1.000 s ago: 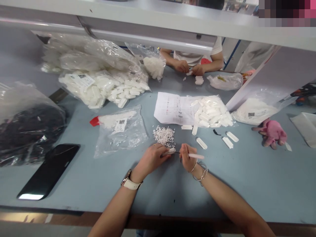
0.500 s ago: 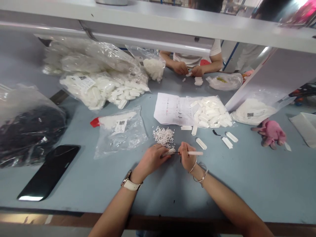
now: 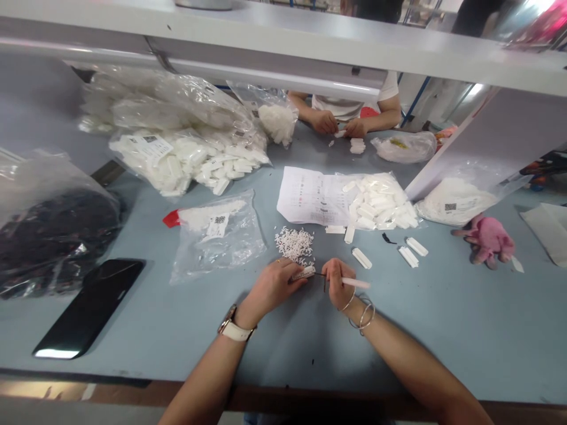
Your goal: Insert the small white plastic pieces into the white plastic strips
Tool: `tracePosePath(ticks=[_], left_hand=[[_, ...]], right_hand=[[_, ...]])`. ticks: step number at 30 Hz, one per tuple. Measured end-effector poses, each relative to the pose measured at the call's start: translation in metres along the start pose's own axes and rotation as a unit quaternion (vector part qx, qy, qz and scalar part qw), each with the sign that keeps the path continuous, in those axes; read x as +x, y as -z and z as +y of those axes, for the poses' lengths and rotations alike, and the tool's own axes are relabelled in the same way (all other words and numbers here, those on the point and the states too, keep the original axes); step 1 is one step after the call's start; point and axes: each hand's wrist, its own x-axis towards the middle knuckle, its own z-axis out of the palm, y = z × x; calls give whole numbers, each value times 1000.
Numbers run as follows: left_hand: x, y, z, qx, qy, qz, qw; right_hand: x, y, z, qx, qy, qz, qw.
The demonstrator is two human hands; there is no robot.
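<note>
My left hand (image 3: 275,288) is closed on a small white plastic piece (image 3: 305,273), just below a pile of tiny white parts (image 3: 294,243). Beside it, my right hand (image 3: 339,283) grips a thin tool with a pale pink handle (image 3: 358,283). The tool's dark shaft points left, its tip at or close to the right end of the white piece; contact is too small to tell. Right of the pile lies a loose white piece (image 3: 362,258), with two more (image 3: 408,257) farther right. A printed sheet (image 3: 310,195) lies beyond the pile.
Bags of white parts (image 3: 177,162) stand at the back left, another bag (image 3: 383,200) beyond my right hand. A flat clear bag (image 3: 217,236), a black phone-like object (image 3: 91,307) and a pink glove (image 3: 489,239) lie around. Across the table, another person's hands (image 3: 325,122) work under a shelf (image 3: 283,29).
My right hand has shifted slightly right and down, and the tool's pink handle now tilts down to the right. My left hand keeps its hold on the white piece.
</note>
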Motion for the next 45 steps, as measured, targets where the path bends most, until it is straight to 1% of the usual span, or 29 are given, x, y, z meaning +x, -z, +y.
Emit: tracePosePath(ticks=[6,10,13,20,24,28,34,40,45], left_hand=[[1,1,1,3,-5,-1,1000],[1,0,1,4,-3,-4,1000],[1,0,0,0,-3,-6,1000],[0,1,0,-1,-4,-7,1000],[0,0,0,1,-4,-3,1000],[0,0,0,7,-5,-10,1000],[1,0,0,7,-1,-12,1000],[0,-1,-1,4,1,-8,1000],[-1,-3,-2,-3,1,-5,1000]], right_hand=[[3,2,-3,-4,10,-16,1000],[6,3,-7,-29,2,-29,999],[7,2,-9,-40,3,-28,999],[6,3,-8,-19,18,-29,999],[9,2,-8,-32,0,-33,999],[12,1,-11,-45,-10,-42,998],[11,2,-12,-59,17,-54,997],[6,4,-6,-35,19,-34,999],[10,4,-9,-60,17,-62,996]])
